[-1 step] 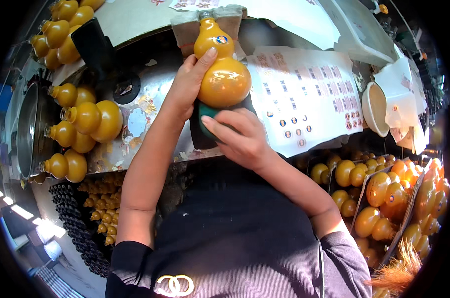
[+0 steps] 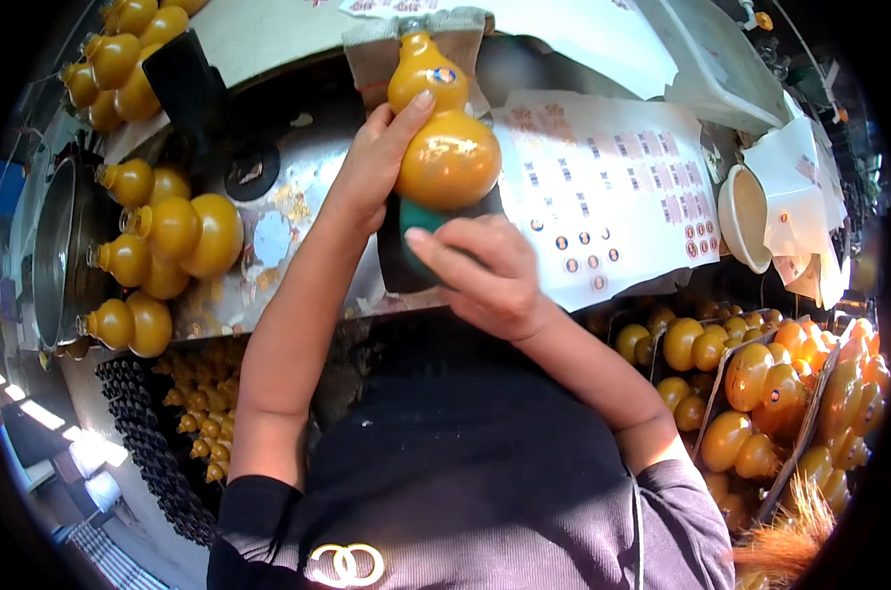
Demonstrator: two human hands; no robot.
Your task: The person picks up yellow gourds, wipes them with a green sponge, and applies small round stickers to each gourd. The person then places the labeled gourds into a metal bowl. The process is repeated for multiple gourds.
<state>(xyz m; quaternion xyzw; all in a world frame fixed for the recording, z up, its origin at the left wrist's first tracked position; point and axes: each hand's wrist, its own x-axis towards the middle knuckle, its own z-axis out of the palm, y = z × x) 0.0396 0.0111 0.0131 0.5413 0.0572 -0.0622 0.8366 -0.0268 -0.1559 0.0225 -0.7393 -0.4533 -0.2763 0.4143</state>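
A glossy yellow gourd-shaped bottle (image 2: 447, 162) leans with its clear neck on a cloth-covered rest (image 2: 369, 61). Its upper bulb carries a small round blue-and-orange sticker (image 2: 444, 75). My left hand (image 2: 378, 162) grips it from the left, thumb across the waist. Just below the lower bulb, my right hand (image 2: 489, 270) has its fingers closed on a soft green pad (image 2: 421, 228), slightly smeared by motion. The pad is close under the bottle's base; whether they touch I cannot tell. Beneath it lies a dark mat (image 2: 394, 267).
Several more gourd bottles (image 2: 175, 228) stand on the worktop's left. Sticker sheets (image 2: 612, 177) spread on the right, beside a pale bowl (image 2: 742, 216) and a translucent bin (image 2: 725, 74). Below right are divided crates of gourds (image 2: 750, 374); below left, a black crate (image 2: 141, 433) holds small ones.
My right hand has shifted slightly right and down and looks more blurred. The bottle and my left hand have moved a little to the right.
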